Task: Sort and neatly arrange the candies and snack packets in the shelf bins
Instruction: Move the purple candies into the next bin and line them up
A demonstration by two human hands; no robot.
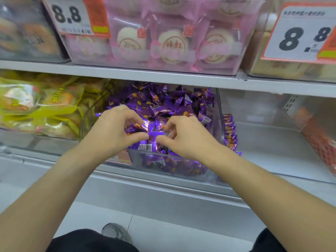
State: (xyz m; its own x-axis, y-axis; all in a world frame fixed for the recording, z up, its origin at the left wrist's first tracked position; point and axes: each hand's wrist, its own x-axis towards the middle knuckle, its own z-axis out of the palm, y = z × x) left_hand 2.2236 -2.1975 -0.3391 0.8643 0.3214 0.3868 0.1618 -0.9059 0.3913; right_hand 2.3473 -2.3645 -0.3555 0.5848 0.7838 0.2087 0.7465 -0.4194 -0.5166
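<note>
- Left hand [116, 124] curled over the heap of small purple foil-wrapped candies [163, 104], thumb and fingers pinching a shiny purple wrapper at the front of the pile.
- Right hand [187, 133] just beside it, fingers bent, thumb and forefinger pinching the same cluster of purple wrappers; thumbs of both hands nearly touching.
- One purple candy with a white barcode patch [145, 147] lying directly under the two thumbs, near the front edge of the bin.
- Purple candies filling a clear plastic shelf bin [219, 113] in the middle of the lower shelf, heaped highest toward the back.
- A neat upright row of purple-and-orange candy packets [229, 131] standing just outside the right wall of that bin, inside the neighbouring clear bin.
- Yellow plastic snack packets [40, 104] piled in the bin at the left end of the lower shelf, touching the purple bin's left wall.
- Pink-wrapped round pastries with red printed characters [172, 44] standing upright in a clear bin on the upper shelf, directly above the purple candies.
- White and orange price tag reading 8.8 [72, 15] at the upper left of that bin; a second price tag [300, 33] on the bin at the upper right.
- Grey shelf edge [163, 77] running between the two levels.
</note>
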